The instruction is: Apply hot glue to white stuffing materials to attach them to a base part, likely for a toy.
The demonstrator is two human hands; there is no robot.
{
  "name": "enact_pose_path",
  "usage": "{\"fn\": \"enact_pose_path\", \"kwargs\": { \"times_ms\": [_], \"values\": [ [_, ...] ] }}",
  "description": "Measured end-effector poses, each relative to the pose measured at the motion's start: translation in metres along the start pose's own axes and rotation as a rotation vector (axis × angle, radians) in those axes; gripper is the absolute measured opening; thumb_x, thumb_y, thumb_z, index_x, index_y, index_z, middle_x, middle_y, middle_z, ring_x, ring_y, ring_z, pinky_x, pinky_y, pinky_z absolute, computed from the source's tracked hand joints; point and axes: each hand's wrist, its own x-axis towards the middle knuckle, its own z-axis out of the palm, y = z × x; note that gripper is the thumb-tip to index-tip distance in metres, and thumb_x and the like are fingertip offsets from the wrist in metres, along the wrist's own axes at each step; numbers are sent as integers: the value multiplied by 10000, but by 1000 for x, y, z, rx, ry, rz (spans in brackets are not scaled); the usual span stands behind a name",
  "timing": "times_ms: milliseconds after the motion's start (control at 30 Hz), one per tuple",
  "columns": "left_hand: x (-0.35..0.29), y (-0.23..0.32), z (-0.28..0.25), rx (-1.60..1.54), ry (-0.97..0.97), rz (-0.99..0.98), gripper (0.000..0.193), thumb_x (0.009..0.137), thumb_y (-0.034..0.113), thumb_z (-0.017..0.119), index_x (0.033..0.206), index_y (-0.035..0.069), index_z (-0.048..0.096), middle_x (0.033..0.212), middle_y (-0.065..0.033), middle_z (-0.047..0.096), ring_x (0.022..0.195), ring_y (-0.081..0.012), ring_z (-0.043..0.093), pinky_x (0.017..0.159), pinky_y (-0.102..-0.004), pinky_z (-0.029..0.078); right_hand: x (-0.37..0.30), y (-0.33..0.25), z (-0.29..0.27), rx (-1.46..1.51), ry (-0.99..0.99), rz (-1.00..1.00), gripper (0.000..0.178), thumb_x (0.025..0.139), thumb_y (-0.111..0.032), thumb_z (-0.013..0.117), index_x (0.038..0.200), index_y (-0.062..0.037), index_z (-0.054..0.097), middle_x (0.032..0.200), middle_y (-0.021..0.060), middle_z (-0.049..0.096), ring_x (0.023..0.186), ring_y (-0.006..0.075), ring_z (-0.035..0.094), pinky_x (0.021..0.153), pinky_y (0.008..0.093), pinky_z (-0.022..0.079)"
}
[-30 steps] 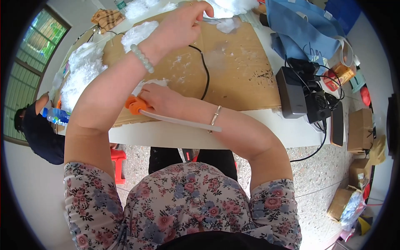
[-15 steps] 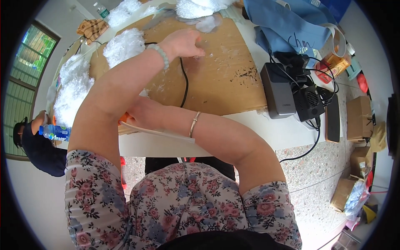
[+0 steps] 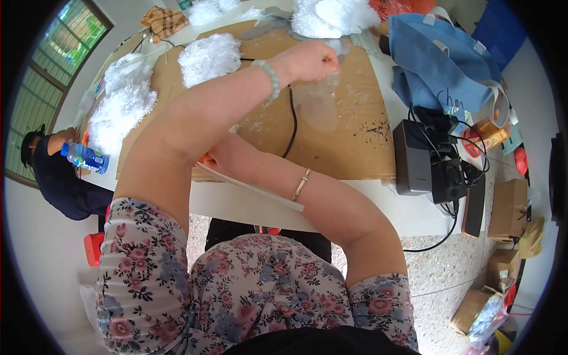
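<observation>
The person's left hand (image 3: pixel 310 61) is raised over the flat brown cardboard sheet (image 3: pixel 361 148) on the white table (image 3: pixel 254 204), its fingers curled inward; whether they are clamped on anything cannot be told. A pale, see-through patch of film (image 3: pixel 322 97) shows just below that hand, though whether it touches the fingers is unclear. The left forearm crosses in front of the right hand (image 3: pixel 229 155), which is low near the table's front edge. There, a small part of an orange plastic tool (image 3: pixel 206 159) shows beside the right hand, with a long, whitish translucent strip (image 3: pixel 254 188) slanting from it toward the right wrist and its slim metal bangle (image 3: pixel 300 184). The right fingers are mostly hidden, so how they grip the tool cannot be told. A white shaggy fibre bundle (image 3: pixel 210 59) lies beyond the left forearm, and a larger white fluffy heap (image 3: pixel 121 109) sits at the left. A thin black cable (image 3: pixel 293 121) curves across the cardboard between the two arms.
</observation>
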Motion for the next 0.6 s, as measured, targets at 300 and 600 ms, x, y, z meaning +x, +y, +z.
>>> {"fn": "enact_pose_path", "kwargs": {
  "times_ms": [300,600],
  "values": [
    [-48,40,-139,-454,557,184,118,850,39,556,859,-55,626,721,-42,627,639,-108,582,617,-244,496,-5,16,6,-178,46,-13,267,777,-96,621,1016,7,560,998,158,535,954,327,535,825,385,451],
    [-213,-56,-188,-549,1009,178,214,835,25,579,1047,-1,595,808,-38,639,718,-126,612,678,-251,509,-5,9,-4,-80,58,291,272,822,-127,642,1045,3,556,935,113,587,860,220,585,770,309,470]
  ]
}}
